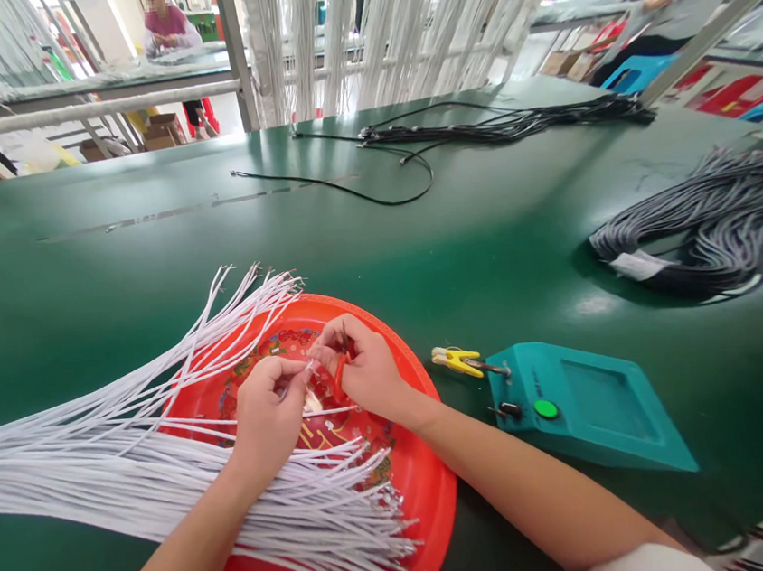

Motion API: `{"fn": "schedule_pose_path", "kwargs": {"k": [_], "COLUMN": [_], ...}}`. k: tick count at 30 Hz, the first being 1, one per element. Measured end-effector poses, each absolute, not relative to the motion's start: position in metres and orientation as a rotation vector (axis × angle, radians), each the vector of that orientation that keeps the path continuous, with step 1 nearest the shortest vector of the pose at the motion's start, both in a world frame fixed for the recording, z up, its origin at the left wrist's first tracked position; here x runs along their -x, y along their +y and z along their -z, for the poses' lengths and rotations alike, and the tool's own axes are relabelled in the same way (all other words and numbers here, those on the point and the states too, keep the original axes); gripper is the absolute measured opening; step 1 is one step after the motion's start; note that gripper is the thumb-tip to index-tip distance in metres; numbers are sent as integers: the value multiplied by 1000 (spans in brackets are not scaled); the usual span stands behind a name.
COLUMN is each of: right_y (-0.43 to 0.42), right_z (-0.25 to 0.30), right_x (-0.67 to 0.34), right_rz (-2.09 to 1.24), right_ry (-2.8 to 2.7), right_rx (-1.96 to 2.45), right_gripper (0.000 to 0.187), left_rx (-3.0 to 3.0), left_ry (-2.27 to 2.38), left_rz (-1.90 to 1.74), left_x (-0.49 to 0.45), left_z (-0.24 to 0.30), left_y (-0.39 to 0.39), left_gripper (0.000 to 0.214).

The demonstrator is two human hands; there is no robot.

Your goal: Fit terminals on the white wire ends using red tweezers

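My left hand [269, 415] is closed in a pinch on the end of a thin white cable [327, 411] over a red plastic tray [416, 482]. My right hand [363, 369] is closed round a small red-handled tool [340, 369], its tip right at the cable end held by my left fingers. A large fan of white cables [98, 442] lies from the left edge across the tray, with stripped ends pointing right.
A teal box with a green button [585, 405] sits right of the tray, yellow snips [456, 361] beside it. Grey cable bundle [709, 224] at right, black cables [507, 124] at the back. White cables hang from a rack; other people work at far benches.
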State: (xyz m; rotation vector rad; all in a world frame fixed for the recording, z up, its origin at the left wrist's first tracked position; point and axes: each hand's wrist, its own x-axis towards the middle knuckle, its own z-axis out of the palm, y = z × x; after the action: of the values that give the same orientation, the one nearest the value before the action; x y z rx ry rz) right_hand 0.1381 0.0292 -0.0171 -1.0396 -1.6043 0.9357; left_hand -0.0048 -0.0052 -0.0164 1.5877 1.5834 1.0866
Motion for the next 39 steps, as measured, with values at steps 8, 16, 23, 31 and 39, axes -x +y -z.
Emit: {"fn": "schedule_pose_path", "kwargs": {"k": [8, 16, 23, 31, 39], "right_y": [26, 29, 30, 28, 33], "right_z": [18, 19, 20, 20, 24], "right_x": [-137, -136, -135, -135, -131], "right_rz": [-936, -1000, -1179, -1098, -1631], "right_ry": [-1618, -1503, -1334, -1526, -984], "right_rx": [1044, 1014, 1049, 1026, 885], "right_gripper": [6, 7, 15, 8, 34], "left_rx": [-1596, -1659, -1622, -1570, -1594], "left_ry": [1684, 1644, 1670, 1620, 1560], "left_rz": [-1135, -1074, -1124, -1089, -1162], "left_x": [3, 4, 3, 3, 1], "left_z": [9, 12, 12, 14, 9], "left_y": [-7, -6, -6, -5, -6], "left_gripper": [15, 14, 16, 14, 11]}}
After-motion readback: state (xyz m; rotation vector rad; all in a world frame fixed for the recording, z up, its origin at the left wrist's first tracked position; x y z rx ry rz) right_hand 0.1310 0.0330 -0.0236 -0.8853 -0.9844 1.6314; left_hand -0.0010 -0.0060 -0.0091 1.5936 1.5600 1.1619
